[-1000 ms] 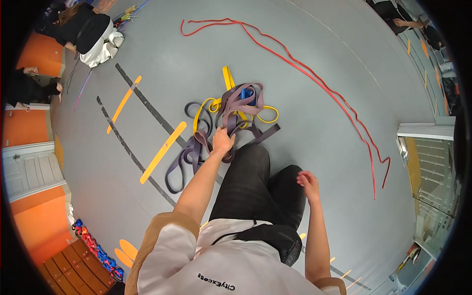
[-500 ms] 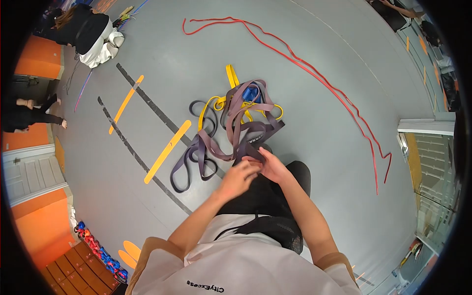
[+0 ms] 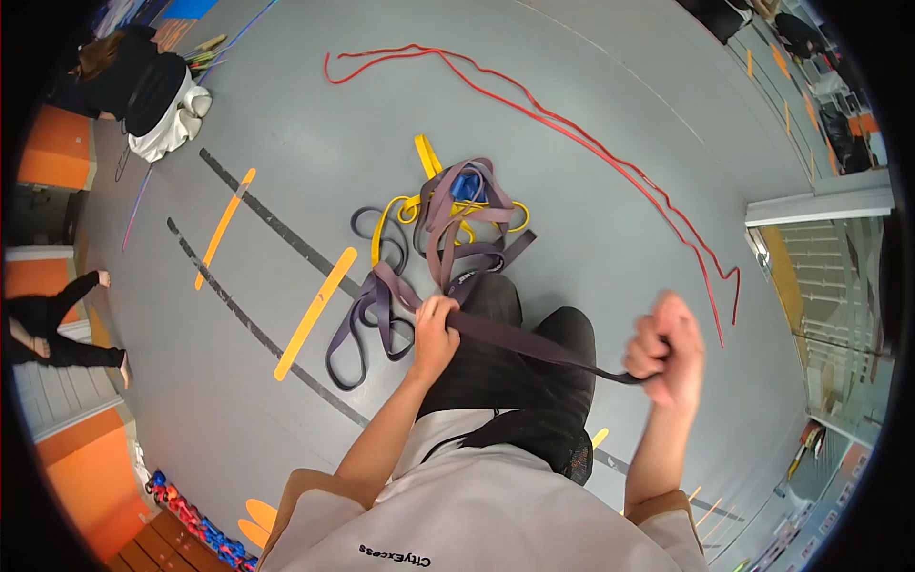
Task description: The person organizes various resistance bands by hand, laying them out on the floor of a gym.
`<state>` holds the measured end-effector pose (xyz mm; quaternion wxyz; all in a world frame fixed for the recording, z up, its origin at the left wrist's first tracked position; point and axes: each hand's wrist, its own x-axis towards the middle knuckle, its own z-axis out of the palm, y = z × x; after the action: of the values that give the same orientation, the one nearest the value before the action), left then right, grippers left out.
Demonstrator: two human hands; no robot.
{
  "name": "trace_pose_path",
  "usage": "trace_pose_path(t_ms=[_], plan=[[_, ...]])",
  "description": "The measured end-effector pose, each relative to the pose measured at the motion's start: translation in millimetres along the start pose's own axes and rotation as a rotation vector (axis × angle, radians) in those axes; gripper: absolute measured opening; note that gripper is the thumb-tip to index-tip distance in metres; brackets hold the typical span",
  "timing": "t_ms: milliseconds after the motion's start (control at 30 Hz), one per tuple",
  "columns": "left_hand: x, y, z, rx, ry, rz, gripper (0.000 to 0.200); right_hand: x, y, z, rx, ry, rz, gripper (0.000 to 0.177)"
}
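Left arm reaches forward; left hand (image 3: pixel 436 332) is closed around a dark purple band (image 3: pixel 519 338) in front of the left thigh. Right arm is bent, out past the right knee; right hand (image 3: pixel 670 353), blurred, is fisted on the same band, which runs nearly straight between them. Tangled purple bands (image 3: pixel 441 224) lie ahead on the floor (image 3: pixel 305 105), in from its edges, looping around a blue item (image 3: pixel 467 186). Yellow band (image 3: pixel 428 157) pokes out; red band (image 3: pixel 610 155) lies toward the floor's right edge.
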<state>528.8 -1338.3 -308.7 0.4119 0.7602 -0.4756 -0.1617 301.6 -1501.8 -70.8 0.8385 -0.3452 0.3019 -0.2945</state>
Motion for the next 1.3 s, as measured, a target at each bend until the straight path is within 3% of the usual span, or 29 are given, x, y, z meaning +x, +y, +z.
trace_pose_path(t_ms=[133,167,200,233,267,333,400,433,500,567,600,633,667,700,733,767,833,933,967,1033,1133,1233,1300], plan=[[32.7,-26.1,38.9,-0.158,0.017,-0.052,0.031,-83.6,-83.3,-34.6,0.022,0.016,-0.402,0.019],[41.1,-28.9,46.2,-0.169,0.01,-0.044,0.032,-118.0,-110.7,-53.8,0.028,0.177,-0.581,0.018],[49.0,-30.7,53.7,-0.18,0.002,-0.036,0.032,-145.8,-143.5,-80.8,-0.099,-0.056,-0.735,0.033],[56.3,-32.6,62.6,-0.181,-0.006,-0.026,0.032,-177.6,-169.4,-90.1,-0.028,0.101,-0.918,0.022],[63.2,-33.8,70.8,-0.158,-0.045,0.009,0.033,-212.5,-196.1,-105.2,0.02,0.045,-0.961,0.017],[80.9,-21.1,76.1,-0.091,-0.115,0.066,0.032,-288.8,-241.1,-161.8,0.071,-0.008,-1.016,0.023],[91.2,4.1,80.0,-0.068,-0.141,0.15,0.031,-356.2,-268.1,-219.1,-0.16,0.199,-1.234,0.031],[95.6,16.2,84.9,-0.048,-0.157,0.226,0.03,-352.9,-265.4,-220.4,-0.157,0.209,-1.241,0.031],[104.0,39.2,92.6,-0.156,-0.177,0.223,0.023,-308.2,-250.9,-206.4,-0.291,0.617,-1.161,0.028],[109.6,70.6,86.5,-0.075,-0.18,0.217,0.022,-248.4,-224.6,-184.5,-0.422,0.888,-0.937,0.018],[112.1,84.2,84.5,-0.013,-0.196,0.227,0.022,-223.0,-206.6,-193.2,-0.561,0.972,-0.836,0.024],[111.6,100.0,80.6,-0.012,-0.204,0.233,0.022,-184.1,-181.5,-175.9,-0.681,0.82,-0.685,0.021],[111.0,117.4,75.4,0.0,-0.248,0.279,0.022,-142.4,-150.8,-161.3,-0.863,0.86,-0.554,0.015],[109.4,135.1,69.5,0.014,-0.293,0.323,0.022,-100.7,-124.7,-134.9,-1.077,0.636,-0.507,0.015],[106.7,154.1,64.5,-0.007,-0.293,0.312,0.022,-65.6,-99.8,-119.8,-1.036,0.33,-0.402,0.022],[103.3,178.8,53.5,0.039,-0.342,0.274,0.026,-42.9,-84.2,-91.1,-1.074,0.249,-0.003,0.035],[93.4,198.3,52.6,-0.043,-0.261,0.333,0.03,-0.1,-27.7,-71.5,-1.22,-0.007,-0.216,0.052],[90.5,208.1,31.5,-0.105,-0.17,0.377,0.034,29.9,14.4,-61.8,-1.1,-0.085,-0.349,0.05],[87.8,201.5,26.0,-0.139,-0.202,0.185,0.031,30.9,8.9,-57.5,-1.178,-0.134,-0.226,0.042],[80.8,191.1,18.6,-0.205,-0.27,0.157,0.032,27.3,-3.6,-40.7,-1.253,-0.184,-0.1,0.035],[76.2,171.3,28.9,-0.343,-0.19,0.286,0.022,3.5,-31.7,-9.2,-1.457,-0.163,-0.236,0.026],[70.4,126.2,53.5,-0.371,-0.196,0.171,0.015,-23.8,-73.0,15.7,-1.493,-0.142,-0.238,0.023],[68.3,100.1,64.5,-0.378,-0.17,0.175,0.014,-43.3,-94.5,26.1,-1.513,-0.083,-0.352,0.026]])
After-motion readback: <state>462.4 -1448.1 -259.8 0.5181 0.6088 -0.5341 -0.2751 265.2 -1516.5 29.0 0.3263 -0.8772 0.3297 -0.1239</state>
